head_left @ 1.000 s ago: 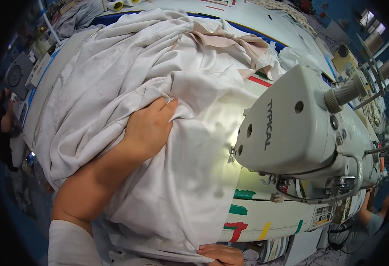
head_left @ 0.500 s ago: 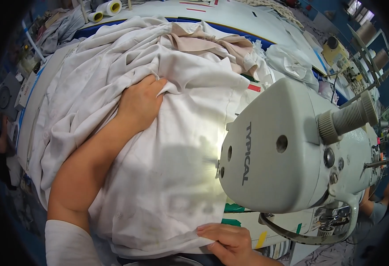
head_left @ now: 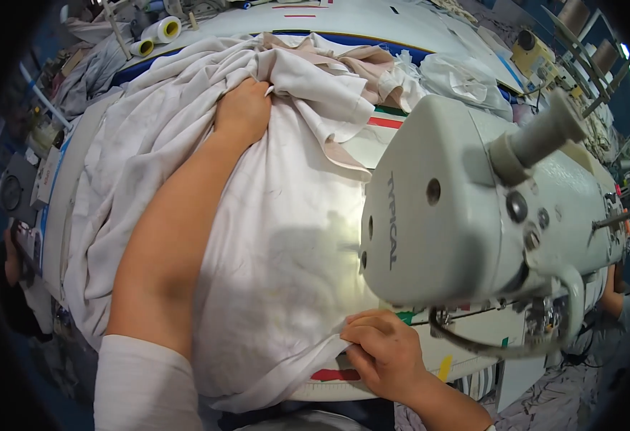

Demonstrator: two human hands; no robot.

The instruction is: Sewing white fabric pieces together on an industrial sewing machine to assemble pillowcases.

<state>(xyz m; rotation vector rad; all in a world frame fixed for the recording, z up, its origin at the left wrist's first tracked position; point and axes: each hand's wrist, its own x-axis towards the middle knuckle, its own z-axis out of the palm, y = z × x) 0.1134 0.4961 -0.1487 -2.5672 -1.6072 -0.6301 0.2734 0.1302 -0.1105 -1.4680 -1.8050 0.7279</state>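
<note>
White fabric [head_left: 279,251] covers much of the sewing table, its far part bunched into folds. My left hand [head_left: 244,111] is closed on a gathered fold toward the far side, its arm stretched across the cloth. At the near edge, my right hand [head_left: 383,352] pinches the fabric's hem between thumb and fingers. A large pale sewing machine [head_left: 430,215] stands right of the cloth, its head over the fabric's right edge. The machine's lamp lights the cloth there; the needle area is hidden behind the head.
Beige-pink cloth [head_left: 369,65] lies bunched at the far edge, beside a clear plastic bag [head_left: 465,82]. Yellow-centred thread cones [head_left: 162,31] stand at the far left. A thread stand [head_left: 580,50] rises far right. Another person's arm [head_left: 620,294] shows at the right rim.
My left hand has moved farther away, pulling the fabric with it. My right hand has come up and slightly right with the hem, uncovering red tape on the table. The view has shifted a little.
</note>
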